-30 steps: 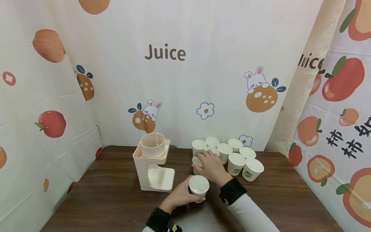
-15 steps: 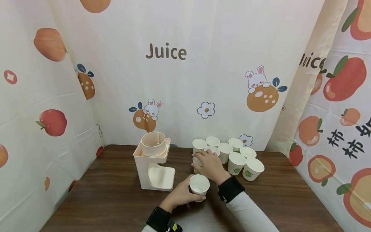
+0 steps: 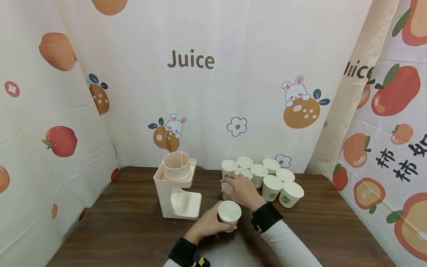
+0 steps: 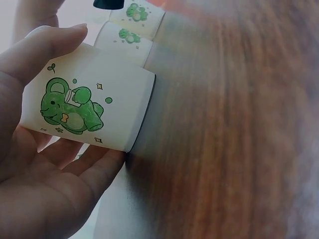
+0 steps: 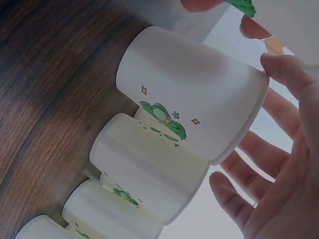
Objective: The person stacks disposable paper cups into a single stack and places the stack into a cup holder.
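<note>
My left hand (image 3: 207, 223) grips a white paper cup (image 3: 229, 212) at the front of the group, thumb on one side and fingers on the other. In the left wrist view this cup (image 4: 94, 99) shows a green cartoon animal, and its base is close to the tabletop. Just behind it, my right hand (image 3: 243, 190) holds a second paper cup (image 3: 227, 186) near the rim and partly hides it from the head camera. The right wrist view has the thumb at that cup's (image 5: 194, 94) rim, with the fingers reaching round the far side. Both cups stand upright.
Several more white paper cups (image 3: 258, 174) stand close together behind and right of my hands. To the left is a cream juicer-like machine (image 3: 163, 196) with a round top and a low platform. Fruit-printed curtains (image 3: 213, 96) border the dark wooden table (image 3: 126, 222).
</note>
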A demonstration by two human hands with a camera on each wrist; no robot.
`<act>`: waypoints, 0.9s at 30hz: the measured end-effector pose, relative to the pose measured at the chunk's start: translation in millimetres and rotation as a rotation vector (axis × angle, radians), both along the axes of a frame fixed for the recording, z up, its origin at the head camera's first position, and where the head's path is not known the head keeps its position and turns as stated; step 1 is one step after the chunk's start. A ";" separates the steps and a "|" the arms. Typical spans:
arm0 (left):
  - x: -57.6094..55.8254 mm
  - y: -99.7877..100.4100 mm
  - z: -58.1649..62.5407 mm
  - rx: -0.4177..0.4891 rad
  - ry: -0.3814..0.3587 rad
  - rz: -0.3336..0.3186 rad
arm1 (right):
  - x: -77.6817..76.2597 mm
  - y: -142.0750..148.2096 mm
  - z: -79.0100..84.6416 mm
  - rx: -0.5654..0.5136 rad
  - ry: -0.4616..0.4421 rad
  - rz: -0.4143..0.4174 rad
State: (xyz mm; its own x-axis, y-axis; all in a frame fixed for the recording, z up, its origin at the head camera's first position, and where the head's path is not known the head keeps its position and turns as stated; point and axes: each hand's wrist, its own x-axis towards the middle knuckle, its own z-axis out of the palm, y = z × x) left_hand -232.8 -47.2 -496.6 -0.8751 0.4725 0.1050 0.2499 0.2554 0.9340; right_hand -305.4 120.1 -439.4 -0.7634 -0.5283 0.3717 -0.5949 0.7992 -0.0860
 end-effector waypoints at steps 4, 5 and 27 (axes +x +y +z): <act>4.7 -0.2 6.4 0.006 -0.005 0.001 | 0.4 -0.6 0.0 0.005 0.030 0.009; 6.7 -0.3 9.8 0.011 -0.007 0.000 | 0.5 -0.8 0.0 0.009 0.033 0.005; -1.6 -0.5 -2.4 0.006 -0.013 -0.017 | 6.3 -5.3 6.2 -0.054 -0.129 -0.034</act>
